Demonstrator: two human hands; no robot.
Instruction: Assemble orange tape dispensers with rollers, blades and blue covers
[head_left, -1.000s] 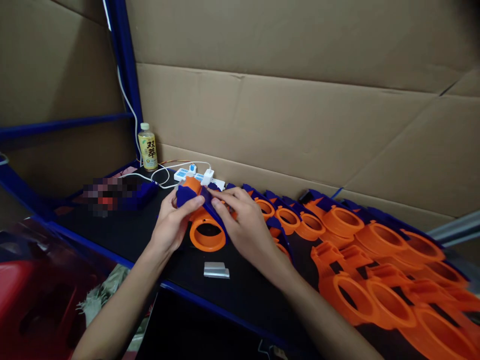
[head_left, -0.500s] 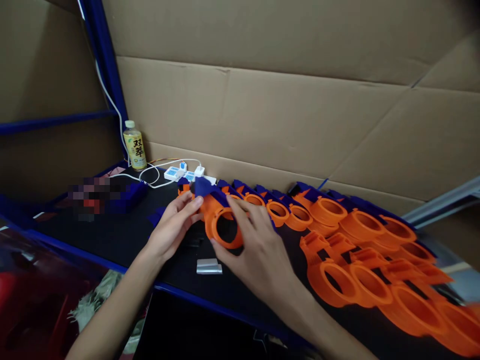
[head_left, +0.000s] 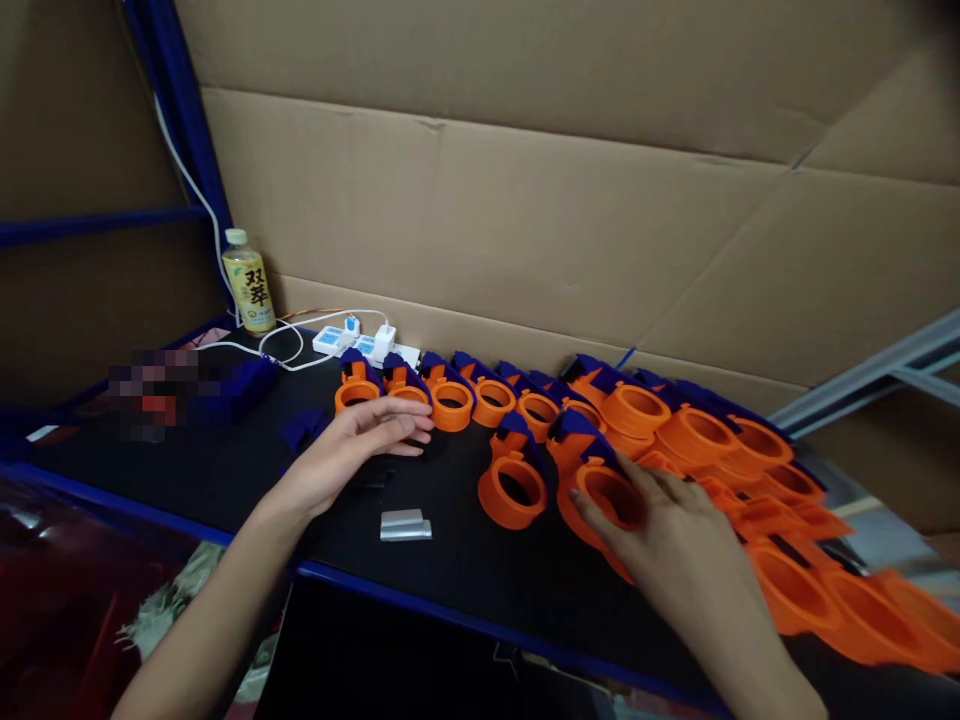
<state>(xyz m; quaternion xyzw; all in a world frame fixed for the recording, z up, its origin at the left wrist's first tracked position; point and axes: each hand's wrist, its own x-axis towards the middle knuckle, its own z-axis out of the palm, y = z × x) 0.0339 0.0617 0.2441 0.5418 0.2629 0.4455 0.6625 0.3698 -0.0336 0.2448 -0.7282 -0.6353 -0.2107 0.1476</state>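
Observation:
My right hand [head_left: 675, 540] grips an orange ring part with a dark blue bracket [head_left: 576, 465], thumb and fingers round its ring. Another orange and blue ring part [head_left: 513, 505] stands just to its left. My left hand [head_left: 367, 435] has its fingers stretched out and holds nothing; it hovers in front of an orange and blue ring part [head_left: 358, 388] in the back row. Two small silvery metal pieces [head_left: 405, 525] lie on the black tabletop [head_left: 457, 580] below my left hand. Whether the gripped part rests on other orange pieces is hard to see.
Many orange rings [head_left: 637, 408] crowd the right side. At the back are a white power strip [head_left: 360, 343] with cables and a yellow-labelled bottle [head_left: 250, 285]. A loose blue piece [head_left: 304, 430] lies left. Cardboard [head_left: 510, 220] walls the rear; a blue edge [head_left: 420, 607] runs along the front.
My right hand has carried the orange and blue ring part to the right, away from my left hand. My left hand has let go and its fingers are extended. The view shifted slightly.

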